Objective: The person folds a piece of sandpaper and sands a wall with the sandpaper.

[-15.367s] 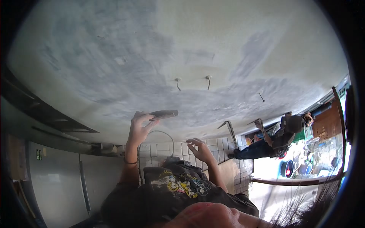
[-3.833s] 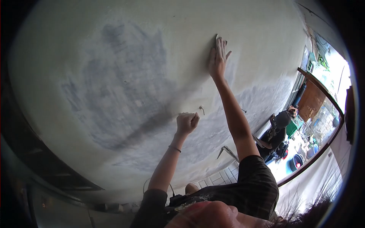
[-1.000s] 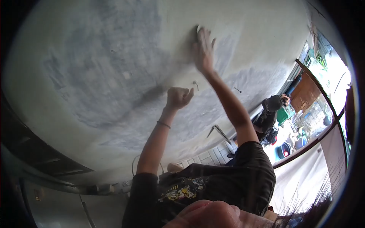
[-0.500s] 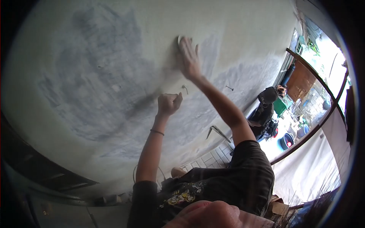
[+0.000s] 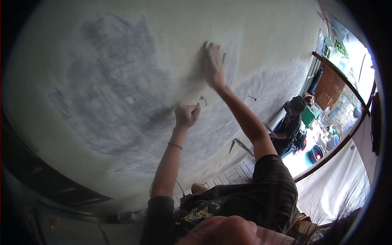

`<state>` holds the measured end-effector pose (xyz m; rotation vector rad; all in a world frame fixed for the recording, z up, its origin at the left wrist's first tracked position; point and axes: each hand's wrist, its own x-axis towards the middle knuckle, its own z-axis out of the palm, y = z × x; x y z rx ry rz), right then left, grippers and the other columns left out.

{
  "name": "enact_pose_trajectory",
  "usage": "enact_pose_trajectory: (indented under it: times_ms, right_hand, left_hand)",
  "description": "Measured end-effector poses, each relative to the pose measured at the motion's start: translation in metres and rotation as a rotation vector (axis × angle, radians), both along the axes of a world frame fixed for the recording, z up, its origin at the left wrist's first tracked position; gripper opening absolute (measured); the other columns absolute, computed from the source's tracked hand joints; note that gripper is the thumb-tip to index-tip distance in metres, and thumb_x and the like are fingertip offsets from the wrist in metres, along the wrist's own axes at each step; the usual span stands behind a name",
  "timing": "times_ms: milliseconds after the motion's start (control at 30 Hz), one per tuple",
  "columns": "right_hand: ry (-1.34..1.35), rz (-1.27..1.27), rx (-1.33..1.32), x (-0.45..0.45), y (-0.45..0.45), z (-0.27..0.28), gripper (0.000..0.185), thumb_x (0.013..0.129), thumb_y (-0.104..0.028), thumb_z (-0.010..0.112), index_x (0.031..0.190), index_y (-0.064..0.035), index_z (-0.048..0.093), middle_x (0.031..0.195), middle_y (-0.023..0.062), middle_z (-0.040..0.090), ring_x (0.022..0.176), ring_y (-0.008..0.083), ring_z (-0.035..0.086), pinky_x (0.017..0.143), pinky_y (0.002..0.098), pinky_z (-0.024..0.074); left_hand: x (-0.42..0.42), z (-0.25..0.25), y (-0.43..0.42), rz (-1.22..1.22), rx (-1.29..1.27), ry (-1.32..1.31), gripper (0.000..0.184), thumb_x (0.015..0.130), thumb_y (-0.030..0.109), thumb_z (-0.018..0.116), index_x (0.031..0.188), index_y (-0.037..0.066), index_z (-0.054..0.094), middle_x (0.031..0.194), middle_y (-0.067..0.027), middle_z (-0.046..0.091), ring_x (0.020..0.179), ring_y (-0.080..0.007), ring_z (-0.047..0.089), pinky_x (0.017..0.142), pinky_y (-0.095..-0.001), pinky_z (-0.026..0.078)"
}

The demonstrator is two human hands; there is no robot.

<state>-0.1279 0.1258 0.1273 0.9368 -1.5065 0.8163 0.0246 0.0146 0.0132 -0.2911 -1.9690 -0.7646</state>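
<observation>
My right hand [image 5: 214, 67] lies against the upper part of the pale wall [image 5: 269, 36], fingers pressed on a thin folded sheet [image 5: 208, 44] whose light edge shows past the fingertips. Most of the sheet is hidden under the fingers. Lower and to the left, my left hand [image 5: 187, 115] is a closed fist at the wall, with nothing visible in it. Just right of the fist, a small bent hook [image 5: 203, 100] sticks out of the wall. A broad grey patch [image 5: 118, 81] spreads to the left of both hands.
A nail [image 5: 252, 98] juts from the wall farther right. Beyond it, a co-worker in a dark cap [image 5: 297, 105] stands near the wall. A metal bracket [image 5: 241, 145] projects low down, above paving tiles. A dark tub [image 5: 315, 154] and white sheeting [image 5: 330, 179] are at the right.
The sheet has passed from my left hand to my right since the oldest frame. My right hand moved left across the wall, then slightly back right. The fist stayed low; the camera view shifted.
</observation>
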Motion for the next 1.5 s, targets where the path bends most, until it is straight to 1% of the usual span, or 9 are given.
enact_pose_trajectory:
  times_ms: [133,200,367,567,833,1067,1233,1300,1500]
  right_hand:
    - [0.062,0.132,0.332,0.035,-0.006,-0.029,0.059,0.097,-0.014,0.057,0.153,-0.0076,0.039,0.161,0.0144,0.034,0.151,0.0357,0.026,0.118,0.0663,0.0098]
    - [0.125,-0.019,0.453,0.032,0.003,-0.017,0.061,0.097,-0.018,0.057,0.155,-0.0113,0.037,0.163,0.0068,0.033,0.152,0.0273,0.027,0.120,0.0634,0.0074]
    - [0.077,0.017,0.387,0.035,0.015,-0.013,0.060,0.097,-0.016,0.056,0.154,-0.0089,0.038,0.161,0.0088,0.035,0.150,0.0302,0.029,0.119,0.0624,0.0150]
    - [0.008,0.083,0.429,0.033,0.027,-0.055,0.059,0.098,-0.012,0.051,0.154,-0.0062,0.036,0.161,0.0164,0.032,0.151,0.0380,0.025,0.120,0.0626,0.0096]
    - [0.060,0.018,0.203,0.049,-0.021,0.029,0.054,0.101,-0.019,0.054,0.151,-0.0045,0.040,0.161,0.0137,0.034,0.151,0.0338,0.026,0.120,0.0627,0.0113]
    - [0.015,0.119,0.231,0.048,-0.014,-0.038,0.055,0.096,-0.003,0.048,0.151,-0.0041,0.043,0.158,0.0169,0.039,0.149,0.0370,0.030,0.120,0.0615,0.0092]
    - [0.107,0.011,0.447,0.039,-0.001,-0.015,0.054,0.096,-0.007,0.053,0.149,-0.0063,0.045,0.160,0.0118,0.037,0.150,0.0305,0.030,0.117,0.0682,0.0071]
    - [0.150,-0.161,0.517,0.051,-0.010,0.020,0.058,0.096,-0.010,0.054,0.152,-0.0126,0.041,0.163,0.0019,0.032,0.152,0.0219,0.026,0.118,0.0694,0.0064]
    - [0.172,0.035,0.360,0.072,-0.028,0.042,0.058,0.094,-0.008,0.055,0.150,-0.0105,0.043,0.161,0.0039,0.035,0.151,0.0231,0.028,0.120,0.0650,0.0131]
  left_hand:
    - [-0.001,-0.003,-0.001,0.006,-0.003,0.035,0.048,0.091,0.026,0.064,0.050,0.006,0.053,0.048,-0.0154,0.047,0.041,-0.0313,0.052,0.044,-0.0405,0.036]
    - [-0.002,-0.002,-0.002,0.005,-0.009,0.044,0.047,0.091,0.026,0.064,0.050,0.006,0.053,0.048,-0.0155,0.048,0.041,-0.0315,0.052,0.044,-0.0405,0.037]
    - [-0.004,-0.005,-0.001,-0.021,0.006,0.109,0.050,0.093,0.023,0.064,0.051,0.003,0.047,0.047,-0.0157,0.041,0.039,-0.0307,0.046,0.043,-0.0400,0.033]
    - [-0.005,-0.005,-0.001,-0.056,0.012,0.142,0.051,0.093,0.024,0.064,0.050,0.003,0.047,0.047,-0.0162,0.041,0.039,-0.0308,0.048,0.043,-0.0405,0.034]
    - [-0.002,-0.001,0.000,-0.029,0.000,0.095,0.052,0.094,0.025,0.063,0.049,0.004,0.047,0.047,-0.0161,0.042,0.039,-0.0315,0.048,0.044,-0.0404,0.034]
    - [0.000,-0.003,-0.001,-0.052,0.024,0.053,0.049,0.093,0.024,0.063,0.052,0.003,0.048,0.050,-0.0175,0.044,0.041,-0.0334,0.049,0.045,-0.0415,0.036]
    - [-0.005,-0.005,-0.001,0.023,-0.009,0.107,0.045,0.091,0.023,0.063,0.051,0.006,0.052,0.050,-0.0159,0.050,0.045,-0.0333,0.055,0.045,-0.0421,0.040]
    - [-0.006,-0.003,-0.001,0.024,-0.017,0.106,0.047,0.093,0.023,0.061,0.050,0.006,0.050,0.049,-0.0158,0.047,0.043,-0.0323,0.053,0.045,-0.0416,0.039]
    - [0.002,-0.001,0.000,0.000,-0.029,0.062,0.049,0.094,0.025,0.061,0.051,0.006,0.049,0.050,-0.0158,0.047,0.043,-0.0341,0.051,0.045,-0.0418,0.038]
